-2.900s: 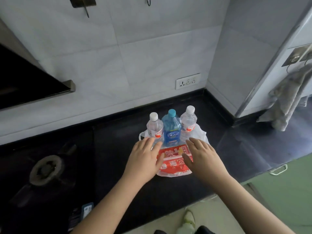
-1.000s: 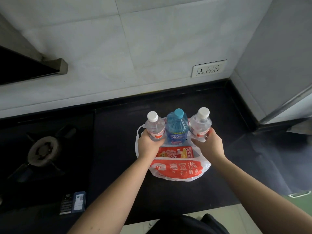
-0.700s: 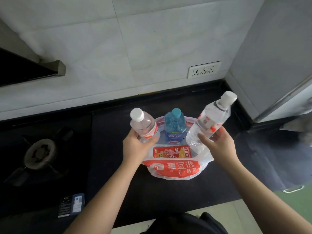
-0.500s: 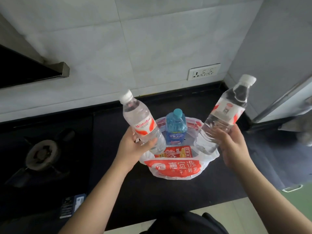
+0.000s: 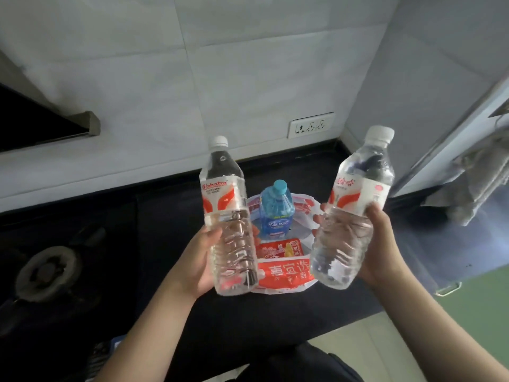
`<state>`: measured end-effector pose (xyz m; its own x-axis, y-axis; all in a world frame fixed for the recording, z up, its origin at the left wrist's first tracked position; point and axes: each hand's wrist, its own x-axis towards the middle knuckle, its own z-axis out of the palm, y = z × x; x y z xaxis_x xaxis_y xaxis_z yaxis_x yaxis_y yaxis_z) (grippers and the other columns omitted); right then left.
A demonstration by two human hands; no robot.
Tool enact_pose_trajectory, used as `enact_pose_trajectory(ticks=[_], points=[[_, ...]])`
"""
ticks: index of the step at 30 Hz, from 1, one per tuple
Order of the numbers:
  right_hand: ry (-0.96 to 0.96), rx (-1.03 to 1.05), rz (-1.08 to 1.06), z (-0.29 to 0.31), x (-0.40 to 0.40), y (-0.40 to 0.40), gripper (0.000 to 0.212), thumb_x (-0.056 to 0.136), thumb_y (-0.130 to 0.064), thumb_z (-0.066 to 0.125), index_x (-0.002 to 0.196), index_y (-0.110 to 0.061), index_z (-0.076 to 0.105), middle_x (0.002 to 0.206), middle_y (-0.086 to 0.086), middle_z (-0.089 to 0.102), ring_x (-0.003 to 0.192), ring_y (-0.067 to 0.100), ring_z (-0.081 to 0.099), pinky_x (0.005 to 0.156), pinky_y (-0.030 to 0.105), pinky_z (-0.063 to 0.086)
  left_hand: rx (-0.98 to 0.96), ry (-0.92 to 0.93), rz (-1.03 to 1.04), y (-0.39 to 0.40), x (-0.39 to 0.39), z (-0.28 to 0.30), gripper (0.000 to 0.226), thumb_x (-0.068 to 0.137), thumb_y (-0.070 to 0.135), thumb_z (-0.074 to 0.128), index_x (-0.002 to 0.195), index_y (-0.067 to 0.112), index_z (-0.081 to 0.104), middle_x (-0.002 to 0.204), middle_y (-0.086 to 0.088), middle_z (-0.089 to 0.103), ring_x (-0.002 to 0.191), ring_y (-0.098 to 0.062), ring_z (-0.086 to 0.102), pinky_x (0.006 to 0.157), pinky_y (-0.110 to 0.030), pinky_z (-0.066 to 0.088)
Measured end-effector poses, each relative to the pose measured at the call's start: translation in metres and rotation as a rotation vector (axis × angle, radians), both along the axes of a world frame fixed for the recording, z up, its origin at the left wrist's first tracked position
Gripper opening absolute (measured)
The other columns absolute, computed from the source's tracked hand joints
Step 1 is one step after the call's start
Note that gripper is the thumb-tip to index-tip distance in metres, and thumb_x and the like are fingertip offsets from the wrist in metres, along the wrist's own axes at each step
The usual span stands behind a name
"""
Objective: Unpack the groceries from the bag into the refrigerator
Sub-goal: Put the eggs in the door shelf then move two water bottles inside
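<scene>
Fingers of the left hand [image 5: 199, 260] curl round one clear bottle [image 5: 228, 216]; the right hand [image 5: 378, 244] grips another clear bottle [image 5: 349, 213]. Between and below both grips sits the bag [image 5: 283, 274] holding a blue bottle [image 5: 275, 210]. Left of them lies a stove burner [image 5: 48, 267]; a cloth [image 5: 476, 186] hangs right.

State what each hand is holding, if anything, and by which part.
The left hand grips a clear water bottle around its ribbed lower half. The right hand grips a second clear bottle around its lower body, below the label.
</scene>
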<state>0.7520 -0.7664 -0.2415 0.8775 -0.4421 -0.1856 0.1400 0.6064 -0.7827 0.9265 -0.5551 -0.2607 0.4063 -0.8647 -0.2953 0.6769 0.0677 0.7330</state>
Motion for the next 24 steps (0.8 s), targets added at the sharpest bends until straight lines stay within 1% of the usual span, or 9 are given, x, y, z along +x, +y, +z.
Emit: enact_pose_trajectory(ticks=[4, 8, 11, 14, 16, 17, 19, 21, 24], points=[[-0.007, 0.136, 0.076, -0.003, -0.001, 0.018, 0.074, 0.052, -0.058, 0.086, 0.109, -0.015, 0.071, 0.111, 0.012, 0.070, 0.099, 0.031, 0.069, 0.078, 0.044, 0.056, -0.098, 0.080, -0.032, -0.003, -0.004, -0.001, 0.085, 0.054, 0.066, 0.082, 0.107, 0.002, 0.066, 0.094, -0.017, 0.068, 0.083, -0.030, 0.068, 0.069, -0.039, 0.057], [-0.003, 0.219, 0.105, 0.002, -0.008, 0.032, 0.070, 0.042, -0.046, 0.092, 0.101, -0.012, 0.075, 0.097, 0.012, 0.074, 0.085, 0.028, 0.072, 0.068, 0.041, 0.058, -0.152, 0.101, -0.027, -0.003, -0.007, -0.003, 0.088, 0.058, 0.068, 0.078, 0.109, -0.001, 0.060, 0.090, -0.017, 0.069, 0.078, -0.029, 0.069, 0.065, -0.037, 0.057], [-0.010, 0.285, 0.109, -0.003, -0.014, 0.037, 0.086, 0.055, -0.036, 0.088, 0.128, -0.006, 0.055, 0.115, 0.017, 0.068, 0.103, 0.032, 0.067, 0.081, 0.046, 0.055, -0.180, 0.111, -0.032, 0.002, -0.008, -0.003, 0.078, 0.062, 0.066, 0.077, 0.103, 0.000, 0.062, 0.087, -0.018, 0.067, 0.073, -0.029, 0.068, 0.062, -0.037, 0.056], [-0.078, 0.312, 0.133, -0.005, -0.016, 0.043, 0.057, 0.092, -0.034, 0.055, 0.137, 0.001, 0.046, 0.135, 0.027, 0.053, 0.125, 0.040, 0.051, 0.101, 0.052, 0.041, -0.205, 0.164, -0.036, 0.005, -0.010, -0.002, 0.077, 0.063, 0.063, 0.077, 0.103, 0.000, 0.060, 0.085, -0.019, 0.063, 0.069, -0.029, 0.066, 0.060, -0.036, 0.055], [-0.055, 0.285, 0.046, -0.008, -0.023, 0.037, 0.059, 0.102, -0.037, 0.032, 0.142, 0.005, 0.034, 0.143, 0.031, 0.042, 0.133, 0.045, 0.040, 0.109, 0.054, 0.028, -0.219, 0.195, -0.023, 0.008, -0.013, 0.002, 0.072, 0.064, 0.062, 0.077, 0.102, 0.003, 0.062, 0.085, -0.017, 0.063, 0.069, -0.027, 0.066, 0.059, -0.035, 0.056], [-0.057, 0.315, 0.050, -0.010, -0.024, 0.038, 0.061, 0.101, -0.041, 0.032, 0.144, 0.003, 0.032, 0.143, 0.030, 0.041, 0.133, 0.044, 0.039, 0.110, 0.054, 0.027, -0.226, 0.217, -0.018, 0.011, -0.015, 0.004, 0.068, 0.064, 0.061, 0.078, 0.100, 0.005, 0.064, 0.084, -0.015, 0.064, 0.069, -0.026, 0.065, 0.058, -0.034, 0.056], [-0.080, 0.413, 0.099, -0.008, -0.018, 0.045, 0.067, 0.091, -0.047, 0.054, 0.140, -0.003, 0.040, 0.134, 0.023, 0.054, 0.122, 0.040, 0.053, 0.101, 0.053, 0.040, -0.237, 0.280, -0.001, 0.015, -0.018, 0.009, 0.065, 0.061, 0.059, 0.081, 0.098, 0.008, 0.066, 0.084, -0.012, 0.065, 0.069, -0.023, 0.066, 0.058, -0.032, 0.056], [-0.070, 0.392, 0.044, -0.006, -0.020, 0.044, 0.075, 0.064, -0.049, 0.079, 0.124, -0.009, 0.057, 0.112, 0.014, 0.069, 0.099, 0.030, 0.068, 0.079, 0.047, 0.056, -0.235, 0.292, 0.034, 0.021, -0.022, 0.012, 0.066, 0.059, 0.058, 0.082, 0.100, 0.009, 0.066, 0.084, -0.010, 0.066, 0.071, -0.022, 0.066, 0.059, -0.030, 0.055], [-0.056, 0.351, 0.044, -0.002, -0.021, 0.043, 0.079, 0.048, -0.046, 0.084, 0.115, -0.011, 0.063, 0.098, 0.012, 0.071, 0.081, 0.026, 0.072, 0.065, 0.042, 0.058, -0.232, 0.241, 0.049, 0.028, -0.031, 0.017, 0.066, 0.060, 0.059, 0.081, 0.101, 0.011, 0.063, 0.083, -0.007, 0.067, 0.070, -0.018, 0.064, 0.061, -0.027, 0.049]])
